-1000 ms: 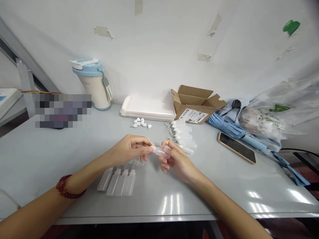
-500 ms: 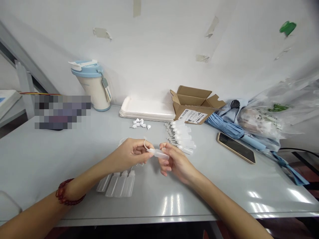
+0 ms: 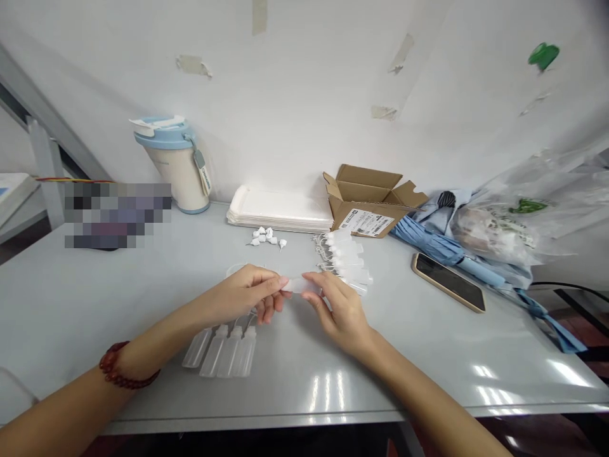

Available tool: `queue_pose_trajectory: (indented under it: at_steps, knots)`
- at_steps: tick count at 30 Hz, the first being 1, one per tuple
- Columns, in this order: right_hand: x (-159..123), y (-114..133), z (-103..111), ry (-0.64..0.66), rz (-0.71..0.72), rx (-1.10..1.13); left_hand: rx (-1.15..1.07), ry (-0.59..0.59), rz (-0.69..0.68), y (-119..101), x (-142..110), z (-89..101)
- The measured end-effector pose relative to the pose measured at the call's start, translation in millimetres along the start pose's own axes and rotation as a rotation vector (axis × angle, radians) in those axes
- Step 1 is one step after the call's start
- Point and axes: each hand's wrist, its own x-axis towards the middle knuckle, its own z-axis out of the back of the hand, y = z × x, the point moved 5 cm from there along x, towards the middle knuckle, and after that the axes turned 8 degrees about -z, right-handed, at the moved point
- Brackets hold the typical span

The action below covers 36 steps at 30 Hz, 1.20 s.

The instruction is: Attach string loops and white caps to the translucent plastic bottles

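A small translucent squeeze bottle (image 3: 297, 285) lies sideways between both hands above the table. My left hand (image 3: 254, 289) pinches its neck end between thumb and fingers, which partly hide it. Thumb and fingers of my right hand (image 3: 335, 304) close on the bottle's other end. Below my left hand, several similar bottles (image 3: 229, 352) lie side by side, their tops pointing away from me. Beyond my right hand is a row of several bottles (image 3: 349, 260) with looped straps. Several white needle-tip caps (image 3: 267, 237) sit in a loose group farther back.
Along the wall stand a cream and blue tumbler (image 3: 176, 165), a stack of white trays or sheets (image 3: 283, 209) and an open cardboard box (image 3: 366, 203). At right are a phone (image 3: 448, 282), a folded blue umbrella (image 3: 432, 244) and plastic bags (image 3: 504, 222). The table's front edge (image 3: 266, 424) runs below.
Both hands have shifted grip on the bottle. The left thumb now covers its neck, and the right fingers now come over its base end. The strap that stood up at its neck is now hidden.
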Motion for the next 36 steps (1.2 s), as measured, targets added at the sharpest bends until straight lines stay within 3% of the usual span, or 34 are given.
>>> queue_pose_trajectory:
  at_steps: [9,18,23,28,36]
  knots:
    - [-1.3,-5.1,-2.9,0.064,-0.151,0.133,0.201,-0.084,-0.087,-6.8,-3.9,2.6]
    - [0.2,-17.6,-9.9,0.212,-0.583,0.476,0.281,-0.153,-0.163,-10.0,-7.7,-1.2]
    - [-1.7,-23.6,-16.6,0.247,-0.696,0.643,0.288,-0.173,-0.180,-9.8,-6.1,-1.3]
    - [-1.1,-19.7,-11.6,0.180,-0.604,0.572,0.188,-0.136,-0.127,-8.3,-5.1,-0.5]
    - [1.0,-5.2,-1.3,0.045,-0.208,0.203,0.167,-0.122,-0.091,-8.5,-4.7,0.2]
